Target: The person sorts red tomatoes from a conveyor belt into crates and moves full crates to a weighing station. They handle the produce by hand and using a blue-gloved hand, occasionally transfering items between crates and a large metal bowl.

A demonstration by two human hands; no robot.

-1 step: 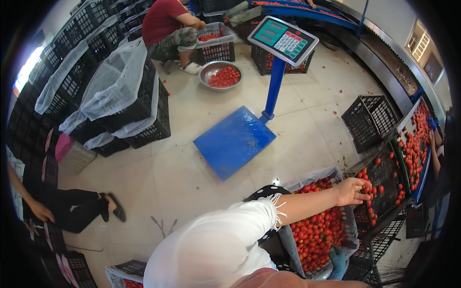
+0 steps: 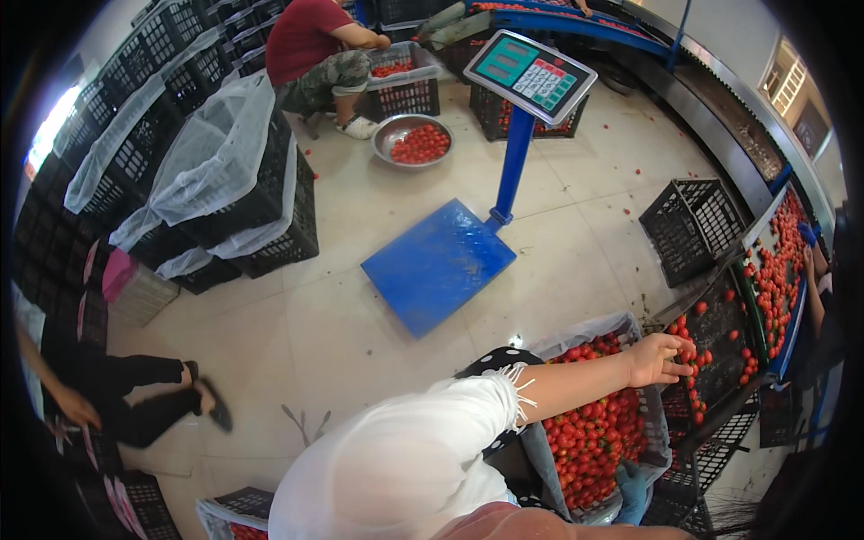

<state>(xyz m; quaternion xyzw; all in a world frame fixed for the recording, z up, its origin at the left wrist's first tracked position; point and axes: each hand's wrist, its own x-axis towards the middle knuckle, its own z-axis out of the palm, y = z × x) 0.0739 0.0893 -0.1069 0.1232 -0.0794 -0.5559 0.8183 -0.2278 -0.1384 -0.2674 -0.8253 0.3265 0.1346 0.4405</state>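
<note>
My left hand reaches across a lined crate of small red tomatoes, its bare fingers apart beside tomatoes on a dark sloping chute. My left arm, in a white fringed sleeve, crosses the crate's upper part. My right hand, in a blue glove, is at the crate's lower right inner side, against the tomatoes and liner; its fingertips are too small and shaded to make out.
A blue platform scale stands ahead, near a steel bowl of tomatoes, a crouching person and stacked crates. An empty crate lies beside the conveyor. Other people are at left and right.
The person at left has shifted a leg. Some tomatoes on the dark chute have rolled to new spots. My two hands are almost unchanged.
</note>
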